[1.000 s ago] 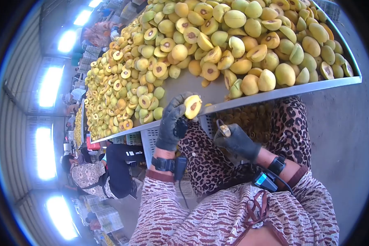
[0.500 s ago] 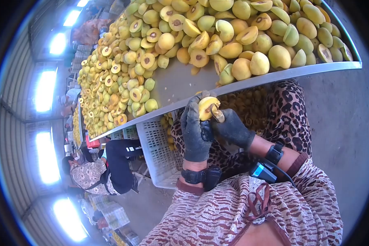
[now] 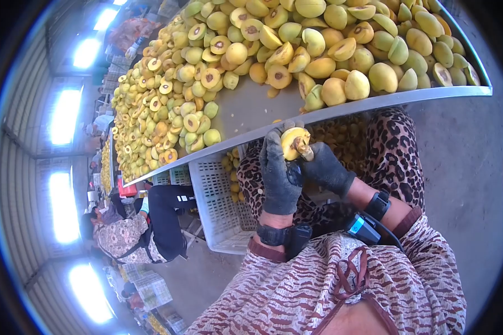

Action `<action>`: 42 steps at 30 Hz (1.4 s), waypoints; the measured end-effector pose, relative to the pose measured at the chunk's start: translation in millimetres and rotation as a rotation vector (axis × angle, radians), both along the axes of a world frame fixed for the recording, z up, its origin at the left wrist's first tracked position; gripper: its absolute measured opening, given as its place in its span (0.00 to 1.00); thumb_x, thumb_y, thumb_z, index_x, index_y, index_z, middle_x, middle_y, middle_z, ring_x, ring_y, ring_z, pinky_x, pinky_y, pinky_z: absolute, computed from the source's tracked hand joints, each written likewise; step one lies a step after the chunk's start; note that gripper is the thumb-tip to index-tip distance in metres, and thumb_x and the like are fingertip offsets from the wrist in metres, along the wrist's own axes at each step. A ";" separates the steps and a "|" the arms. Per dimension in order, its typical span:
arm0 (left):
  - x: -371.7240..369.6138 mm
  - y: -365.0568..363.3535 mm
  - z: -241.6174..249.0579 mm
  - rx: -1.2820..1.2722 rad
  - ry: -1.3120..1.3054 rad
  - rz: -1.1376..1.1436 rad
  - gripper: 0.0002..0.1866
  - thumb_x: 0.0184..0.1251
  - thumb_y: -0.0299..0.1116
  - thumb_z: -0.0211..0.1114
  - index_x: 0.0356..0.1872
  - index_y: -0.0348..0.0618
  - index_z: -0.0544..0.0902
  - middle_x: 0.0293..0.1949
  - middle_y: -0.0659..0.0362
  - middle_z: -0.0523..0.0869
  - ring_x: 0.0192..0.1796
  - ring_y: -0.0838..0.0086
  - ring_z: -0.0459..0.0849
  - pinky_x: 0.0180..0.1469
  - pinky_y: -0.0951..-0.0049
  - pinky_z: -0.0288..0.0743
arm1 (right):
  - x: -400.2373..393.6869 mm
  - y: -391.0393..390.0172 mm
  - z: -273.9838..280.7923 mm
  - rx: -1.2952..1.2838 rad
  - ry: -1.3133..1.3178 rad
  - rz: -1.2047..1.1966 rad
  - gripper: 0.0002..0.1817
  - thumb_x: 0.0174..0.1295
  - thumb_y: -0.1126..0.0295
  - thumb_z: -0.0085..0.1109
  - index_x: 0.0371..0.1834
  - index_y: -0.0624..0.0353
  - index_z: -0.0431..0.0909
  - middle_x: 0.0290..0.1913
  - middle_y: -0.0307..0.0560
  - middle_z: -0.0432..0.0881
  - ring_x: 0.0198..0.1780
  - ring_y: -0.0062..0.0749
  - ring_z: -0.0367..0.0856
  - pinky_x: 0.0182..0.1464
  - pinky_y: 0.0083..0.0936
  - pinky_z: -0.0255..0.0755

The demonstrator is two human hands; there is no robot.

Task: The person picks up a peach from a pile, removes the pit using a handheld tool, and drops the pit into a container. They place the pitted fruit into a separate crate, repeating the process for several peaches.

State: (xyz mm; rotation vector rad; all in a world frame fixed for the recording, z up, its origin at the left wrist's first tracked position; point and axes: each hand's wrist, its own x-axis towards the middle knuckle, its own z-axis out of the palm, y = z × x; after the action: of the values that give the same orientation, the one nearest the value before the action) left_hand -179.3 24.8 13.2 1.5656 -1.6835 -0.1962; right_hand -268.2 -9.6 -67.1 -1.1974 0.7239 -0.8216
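Note:
My left hand (image 3: 278, 177), in a dark grey work glove, is closed around a yellow peach half (image 3: 294, 140) with its cut side up. My right hand (image 3: 328, 170), gloved alike, grips a small pitting tool (image 3: 303, 148) whose tan, worn-looking part shows against the cut face. Most of that tool is hidden by the fruit and fingers. Both hands are just below the near rim of a metal-edged table (image 3: 346, 108) heaped with halved peaches (image 3: 324, 67).
A white slatted crate (image 3: 215, 195) with peach pieces stands below left. More pieces (image 3: 341, 137) lie under the table rim, between leopard-print legs (image 3: 394, 151). A seated co-worker (image 3: 131, 234) is at the left, near more fruit tables.
Both hands, with the peach half and the tool, have shifted slightly right in view. The tool has turned a little against the cut face. The whole view has also shifted slightly.

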 end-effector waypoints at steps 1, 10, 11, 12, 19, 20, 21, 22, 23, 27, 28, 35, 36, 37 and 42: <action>-0.3 1.0 -3.8 0.032 0.091 0.009 0.19 0.82 0.40 0.48 0.54 0.31 0.75 0.52 0.47 0.82 0.51 0.64 0.83 0.60 0.65 0.77 | -0.4 -0.2 -2.0 -0.006 0.002 -0.001 0.11 0.62 0.69 0.59 0.33 0.69 0.82 0.27 0.63 0.83 0.30 0.45 0.87 0.33 0.36 0.75; 6.0 8.8 -21.6 0.142 1.366 0.001 0.20 0.83 0.47 0.42 0.53 0.39 0.71 0.50 0.47 0.82 0.50 0.61 0.83 0.54 0.64 0.81 | 2.0 6.7 -4.0 -0.172 0.121 0.044 0.08 0.59 0.73 0.55 0.34 0.66 0.81 0.30 0.67 0.81 0.37 0.62 0.82 0.36 0.42 0.76; 5.9 10.1 -21.9 0.144 1.366 -0.001 0.20 0.83 0.47 0.42 0.53 0.39 0.71 0.50 0.47 0.82 0.50 0.61 0.83 0.54 0.64 0.81 | 1.8 8.4 -4.0 -0.227 0.139 0.022 0.08 0.59 0.73 0.55 0.34 0.66 0.81 0.30 0.67 0.81 0.37 0.62 0.82 0.37 0.42 0.76; 6.7 11.1 -21.4 0.144 1.361 -0.022 0.20 0.83 0.47 0.42 0.53 0.40 0.71 0.50 0.47 0.82 0.50 0.61 0.83 0.54 0.64 0.81 | 1.3 9.7 -4.0 -0.282 0.158 0.002 0.08 0.59 0.72 0.56 0.34 0.66 0.81 0.30 0.67 0.81 0.37 0.61 0.83 0.37 0.42 0.76; 17.9 29.1 -9.3 0.131 0.704 -0.161 0.26 0.82 0.45 0.46 0.65 0.32 0.71 0.61 0.49 0.78 0.64 0.65 0.76 0.69 0.65 0.67 | -11.5 0.5 0.4 -0.054 0.154 0.174 0.09 0.56 0.71 0.59 0.34 0.64 0.83 0.30 0.67 0.82 0.36 0.60 0.83 0.37 0.40 0.76; 17.0 33.4 -3.2 0.120 0.504 -0.126 0.26 0.82 0.45 0.46 0.67 0.31 0.70 0.63 0.49 0.77 0.65 0.65 0.75 0.71 0.65 0.65 | -13.8 2.0 2.7 0.020 0.089 0.238 0.09 0.55 0.69 0.59 0.33 0.65 0.83 0.29 0.67 0.82 0.34 0.59 0.83 0.36 0.39 0.76; 18.7 38.9 2.3 0.182 0.599 -0.178 0.27 0.83 0.44 0.45 0.69 0.31 0.68 0.64 0.49 0.75 0.68 0.66 0.72 0.73 0.66 0.60 | -15.3 4.9 4.7 0.097 0.023 0.306 0.10 0.55 0.68 0.60 0.31 0.65 0.83 0.28 0.66 0.81 0.32 0.58 0.83 0.35 0.39 0.76; 20.6 44.8 4.5 0.239 0.693 -0.228 0.27 0.83 0.43 0.44 0.71 0.31 0.66 0.66 0.49 0.74 0.70 0.67 0.70 0.75 0.67 0.56 | -16.4 8.0 7.6 0.097 0.022 0.318 0.10 0.55 0.68 0.60 0.31 0.65 0.83 0.28 0.66 0.81 0.32 0.58 0.83 0.35 0.39 0.76; 21.6 50.2 2.8 0.201 0.589 -0.149 0.28 0.82 0.45 0.46 0.69 0.30 0.69 0.65 0.50 0.76 0.67 0.68 0.73 0.73 0.67 0.62 | -17.3 10.5 10.9 -0.094 0.154 0.223 0.11 0.56 0.67 0.60 0.30 0.66 0.83 0.26 0.67 0.81 0.31 0.59 0.82 0.34 0.40 0.76; 33.1 62.5 -8.0 0.267 1.077 -0.058 0.31 0.78 0.54 0.51 0.61 0.31 0.77 0.56 0.52 0.83 0.57 0.70 0.81 0.61 0.70 0.75 | -18.4 17.9 4.9 -0.401 0.355 0.194 0.11 0.56 0.67 0.58 0.27 0.67 0.82 0.24 0.69 0.78 0.31 0.61 0.82 0.35 0.43 0.76; 36.8 62.2 -12.2 0.265 1.082 -0.051 0.31 0.78 0.54 0.51 0.61 0.31 0.77 0.56 0.52 0.83 0.57 0.70 0.81 0.61 0.70 0.75 | -18.5 20.9 3.6 -0.401 0.358 0.203 0.11 0.56 0.67 0.58 0.27 0.67 0.82 0.24 0.69 0.78 0.31 0.61 0.82 0.35 0.43 0.76; 46.9 61.0 -21.7 0.338 0.815 0.235 0.33 0.78 0.59 0.49 0.46 0.33 0.86 0.39 0.57 0.89 0.39 0.75 0.86 0.46 0.77 0.79 | -11.8 26.0 4.1 -0.357 0.446 0.307 0.10 0.55 0.70 0.57 0.31 0.66 0.83 0.28 0.68 0.80 0.37 0.62 0.83 0.39 0.47 0.76; 40.9 58.7 -15.3 0.314 0.757 0.222 0.32 0.79 0.57 0.48 0.41 0.34 0.85 0.37 0.57 0.88 0.38 0.76 0.85 0.44 0.77 0.79 | -10.2 25.9 6.7 -0.318 0.468 0.333 0.10 0.54 0.70 0.57 0.31 0.66 0.84 0.29 0.68 0.81 0.37 0.62 0.83 0.39 0.46 0.77; 37.4 57.1 -11.9 0.289 0.699 0.211 0.31 0.80 0.56 0.48 0.37 0.36 0.85 0.36 0.58 0.86 0.38 0.78 0.84 0.42 0.76 0.78 | -8.5 25.6 6.6 -0.310 0.471 0.336 0.10 0.54 0.70 0.57 0.31 0.66 0.84 0.29 0.68 0.81 0.37 0.62 0.83 0.39 0.46 0.77; 41.1 51.5 -24.7 0.337 0.910 0.279 0.27 0.78 0.54 0.52 0.35 0.38 0.84 0.30 0.59 0.86 0.33 0.77 0.84 0.39 0.78 0.77 | -3.8 20.4 -0.8 -0.295 0.567 0.383 0.10 0.53 0.70 0.58 0.32 0.66 0.84 0.29 0.65 0.83 0.36 0.59 0.85 0.41 0.44 0.78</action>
State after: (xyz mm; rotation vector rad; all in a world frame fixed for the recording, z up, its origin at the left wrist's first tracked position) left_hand -138.2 76.3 -11.5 1.5671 -0.7360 -0.9255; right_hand -272.0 10.8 -67.9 -1.8036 0.8048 -0.2642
